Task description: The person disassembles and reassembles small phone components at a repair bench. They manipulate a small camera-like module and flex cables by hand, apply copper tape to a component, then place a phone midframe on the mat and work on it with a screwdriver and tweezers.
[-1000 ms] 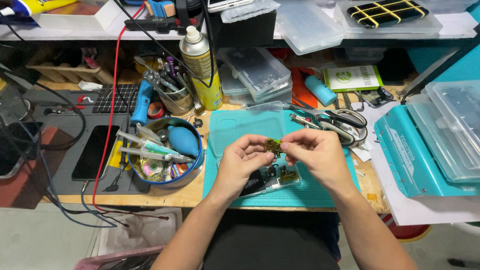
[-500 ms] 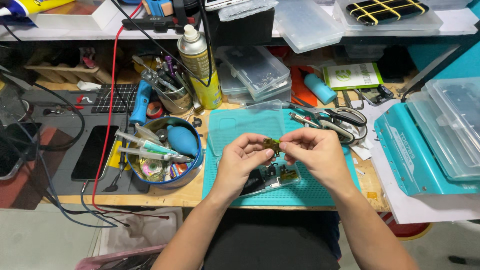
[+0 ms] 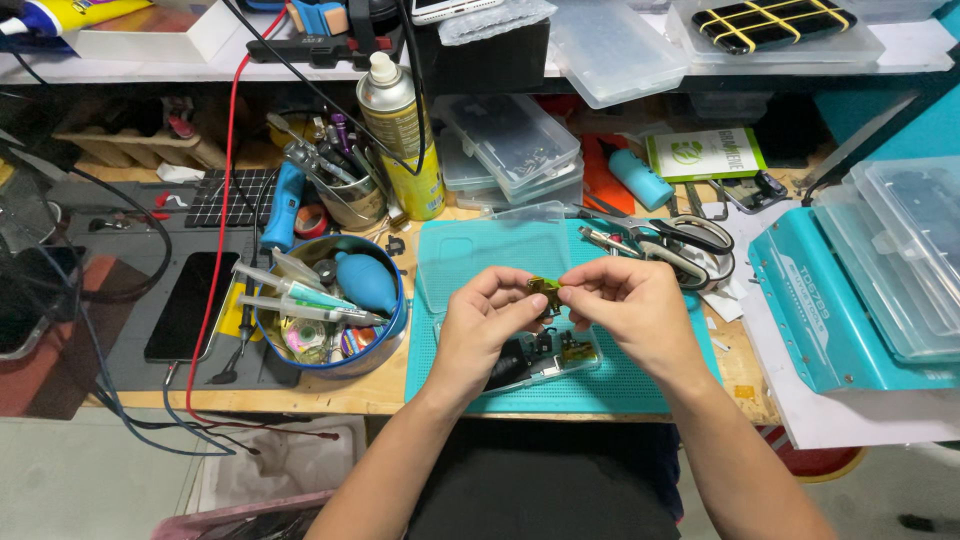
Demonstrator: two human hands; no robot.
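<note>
My left hand (image 3: 485,320) and my right hand (image 3: 628,305) meet over a teal work mat (image 3: 640,385), both pinching a small green and gold electronic part (image 3: 545,291) between fingertips. Under my hands lies an opened phone (image 3: 545,358) with its inner boards showing, partly hidden by my left hand. A clear phone case (image 3: 490,250) lies on the mat just behind my hands.
A blue round bowl (image 3: 330,305) holds tubes, a blue air blower and small tools at left. A black phone (image 3: 188,305) lies on a grey mat. A yellow spray can (image 3: 400,130), tool cup, scissors (image 3: 680,240), teal machine (image 3: 840,310) and clear plastic boxes surround the bench.
</note>
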